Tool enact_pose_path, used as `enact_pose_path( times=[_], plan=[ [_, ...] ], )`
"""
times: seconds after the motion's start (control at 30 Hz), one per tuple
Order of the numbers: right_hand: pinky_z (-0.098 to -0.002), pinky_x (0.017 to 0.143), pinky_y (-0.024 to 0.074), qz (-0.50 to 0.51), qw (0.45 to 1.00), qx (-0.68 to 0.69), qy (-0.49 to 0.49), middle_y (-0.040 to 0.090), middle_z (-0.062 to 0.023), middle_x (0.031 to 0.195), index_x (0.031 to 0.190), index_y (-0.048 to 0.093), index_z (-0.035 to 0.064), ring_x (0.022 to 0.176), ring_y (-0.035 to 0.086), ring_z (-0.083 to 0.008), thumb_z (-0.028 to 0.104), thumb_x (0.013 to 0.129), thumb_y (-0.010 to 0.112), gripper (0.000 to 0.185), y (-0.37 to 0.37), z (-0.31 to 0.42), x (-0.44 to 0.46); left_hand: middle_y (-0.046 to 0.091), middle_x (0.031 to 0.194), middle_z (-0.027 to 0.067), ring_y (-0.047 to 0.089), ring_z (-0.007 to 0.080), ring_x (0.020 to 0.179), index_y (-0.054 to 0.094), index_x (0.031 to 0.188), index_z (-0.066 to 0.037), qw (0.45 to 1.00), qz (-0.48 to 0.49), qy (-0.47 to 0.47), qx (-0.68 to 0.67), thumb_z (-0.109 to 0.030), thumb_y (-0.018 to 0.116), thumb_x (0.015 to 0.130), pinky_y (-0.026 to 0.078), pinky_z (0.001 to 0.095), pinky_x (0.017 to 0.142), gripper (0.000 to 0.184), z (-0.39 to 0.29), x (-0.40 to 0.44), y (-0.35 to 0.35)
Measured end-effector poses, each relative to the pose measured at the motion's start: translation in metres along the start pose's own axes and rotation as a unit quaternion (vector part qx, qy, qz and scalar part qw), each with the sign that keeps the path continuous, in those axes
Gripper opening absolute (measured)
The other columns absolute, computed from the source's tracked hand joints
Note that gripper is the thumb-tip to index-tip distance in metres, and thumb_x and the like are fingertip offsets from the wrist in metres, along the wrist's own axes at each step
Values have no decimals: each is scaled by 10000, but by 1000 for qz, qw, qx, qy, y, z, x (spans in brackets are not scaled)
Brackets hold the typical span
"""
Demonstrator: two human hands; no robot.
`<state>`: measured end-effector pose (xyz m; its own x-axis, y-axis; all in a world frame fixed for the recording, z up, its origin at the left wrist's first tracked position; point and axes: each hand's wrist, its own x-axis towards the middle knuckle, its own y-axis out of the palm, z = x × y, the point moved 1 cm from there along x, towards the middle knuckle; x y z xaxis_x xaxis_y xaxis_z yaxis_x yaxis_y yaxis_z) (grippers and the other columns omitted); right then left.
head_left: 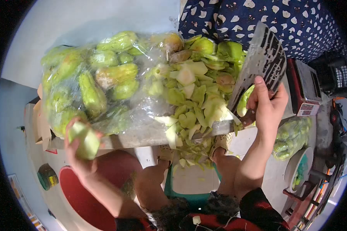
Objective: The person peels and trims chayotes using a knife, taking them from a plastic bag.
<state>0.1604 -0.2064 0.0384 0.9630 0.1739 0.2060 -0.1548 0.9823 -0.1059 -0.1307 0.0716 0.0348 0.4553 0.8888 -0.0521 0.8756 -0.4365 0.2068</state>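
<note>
On the left, my left hand [79, 148] is wrapped around a peeled, pale green fruit [85, 141], in front of the near edge of the table. A cleaver [264, 57] with a broad, stained blade and pale writing is in my right hand [269, 102], tilted upward, my thumb against it. The grip on its handle is mostly hidden. Left of the blade lies a heap of green peels and cut pieces [192, 92]. A clear plastic bag [138, 102] holds several whole green fruits [91, 94], some with orange-brown patches.
Below the table are a large red tub [92, 188] and fallen peels [189, 152] between my feet. To the right stand a red scale [304, 86], another bag of green fruits [293, 138] and a white bucket [297, 167]. Dark patterned cloth [235, 19] hangs behind the heap.
</note>
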Motion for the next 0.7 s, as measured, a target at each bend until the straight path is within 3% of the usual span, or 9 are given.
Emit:
enact_pose_path(
  times=[0.13, 0.2, 0.3, 0.33, 0.37, 0.43, 0.53, 0.6, 0.7],
  plan=[
    [-241, 385, 354, -4, 999, 32, 4, 500, 1, 525, 821, 546, 33, 402, 446, -75, 158, 908, 660, 190, -9, 1, 2, 567, 1114, 130, 640, 234, 868, 489, 1318, -33, 957, -58, 44, 280, -259, 537, 936, 538, 280, 595, 447, -35, -49, -112],
    [-244, 384, 354, -6, 1000, 27, 4, 478, 2, 529, 831, 532, 37, 404, 424, -77, 149, 906, 658, 185, -12, 1, 2, 593, 965, 85, 603, 161, 739, 539, 1249, -29, 872, -242, 63, 421, -297, 540, 954, 487, 245, 539, 398, -26, -77, -157],
    [-248, 384, 356, -8, 1000, 18, 0, 449, 7, 537, 845, 521, 40, 411, 402, -78, 137, 902, 657, 177, -13, 3, 1, 476, 659, -15, 434, 113, 505, 585, 1036, -37, 865, -218, -112, 438, -333, 548, 958, 357, 223, 431, 308, 23, -134, -254],
    [-247, 385, 356, -4, 1000, 17, -1, 445, 10, 539, 849, 523, 39, 412, 402, -78, 138, 902, 658, 175, -12, 4, 1, 481, 700, -15, 453, 109, 557, 588, 997, -37, 869, -216, -190, 403, -351, 546, 956, 372, 236, 454, 319, 40, -152, -252],
    [-246, 385, 356, -2, 1000, 16, -2, 441, 12, 541, 853, 526, 39, 414, 402, -77, 139, 901, 658, 173, -12, 5, 0, 584, 867, 36, 554, 158, 754, 599, 1099, 0, 883, -157, -224, 380, -373, 528, 958, 473, 291, 630, 404, 49, -169, -242],
    [-244, 387, 358, 5, 1000, 14, -5, 439, 15, 545, 862, 530, 39, 414, 402, -77, 142, 902, 659, 169, -11, 4, 0, 561, 1271, 132, 520, 247, 1124, 510, 1309, 55, 913, -130, -284, 263, -358, 464, 983, 391, 370, 978, 528, 87, -199, -260],
    [-241, 390, 354, 9, 1000, 27, -8, 487, 3, 514, 811, 542, 42, 400, 443, -81, 191, 901, 675, 220, -6, 5, -1, 578, 1228, 135, 531, 248, 1110, 521, 1276, 69, 894, -268, -300, 196, -282, 452, 991, 405, 363, 967, 458, 66, -173, -197],
    [-239, 388, 351, 17, 1000, 15, -13, 489, 6, 513, 804, 536, 46, 401, 448, -81, 180, 902, 673, 216, -6, 4, -1, 570, 1215, 143, 530, 246, 1102, 508, 1278, 61, 851, -248, -5, 464, -250, 516, 971, 412, 349, 966, 436, 52, -151, -179],
    [-233, 389, 350, 21, 999, 22, -19, 496, 9, 516, 809, 547, 46, 405, 456, -75, 164, 903, 669, 194, -6, 4, -1, 612, 1107, 131, 574, 236, 1013, 550, 1179, 59, 881, -83, 106, 453, -64, 551, 921, 453, 328, 889, 286, 18, -105, -76]
  ],
)
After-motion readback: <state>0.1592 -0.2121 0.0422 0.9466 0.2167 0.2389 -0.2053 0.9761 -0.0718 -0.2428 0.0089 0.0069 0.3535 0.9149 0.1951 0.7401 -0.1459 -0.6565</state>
